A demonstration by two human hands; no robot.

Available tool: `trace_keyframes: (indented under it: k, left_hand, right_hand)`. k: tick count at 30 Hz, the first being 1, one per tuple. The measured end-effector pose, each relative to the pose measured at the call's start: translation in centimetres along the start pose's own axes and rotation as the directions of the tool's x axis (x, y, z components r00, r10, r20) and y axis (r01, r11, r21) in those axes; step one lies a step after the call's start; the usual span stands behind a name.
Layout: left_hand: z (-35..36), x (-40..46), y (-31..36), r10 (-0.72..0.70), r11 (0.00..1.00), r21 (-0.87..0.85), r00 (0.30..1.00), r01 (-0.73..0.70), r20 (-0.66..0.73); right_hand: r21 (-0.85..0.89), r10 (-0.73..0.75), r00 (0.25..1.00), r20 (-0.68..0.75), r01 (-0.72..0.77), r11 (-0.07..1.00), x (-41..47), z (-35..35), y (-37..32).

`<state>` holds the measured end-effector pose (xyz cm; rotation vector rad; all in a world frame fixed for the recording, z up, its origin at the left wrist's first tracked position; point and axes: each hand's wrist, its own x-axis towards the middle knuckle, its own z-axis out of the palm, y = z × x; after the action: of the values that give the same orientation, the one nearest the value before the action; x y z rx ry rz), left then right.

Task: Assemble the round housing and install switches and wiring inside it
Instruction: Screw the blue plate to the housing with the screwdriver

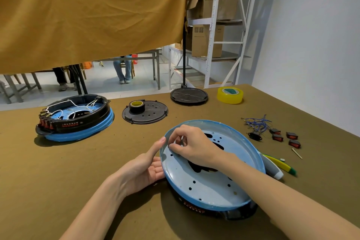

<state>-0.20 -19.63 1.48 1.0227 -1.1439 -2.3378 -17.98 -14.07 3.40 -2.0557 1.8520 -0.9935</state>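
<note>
Your left hand point(145, 168) cups the blue housing's point(206, 189) rim with relaxed fingers; your right hand point(191, 143) pinches at its inner edge, fingers curled. Loose switches point(285, 137) lie well apart on the counter point(58, 171).

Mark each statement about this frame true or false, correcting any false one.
1. The left hand rests against the outer rim of the blue round housing. True.
2. The right hand holds a red rocker switch. False: the red rocker switches lie loose on the table, to the right of the housing; the hand's fingers are curled inside the housing near its rim.
3. A black tape roll sits on the perforated black disc. True.
4. The yellow tape roll lies inside the wired housing. False: it stands on the table at the far right.
</note>
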Motion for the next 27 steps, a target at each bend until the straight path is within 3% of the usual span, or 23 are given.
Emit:
trace_keyframes:
  k: [27]
  left_hand:
    - [-0.02,-0.06,-0.05,0.013,1.000,0.019,1.000,-0.013,0.012]
  right_hand:
    - [0.007,0.001,1.000,0.004,-0.001,1.000,0.10,0.37,-0.20]
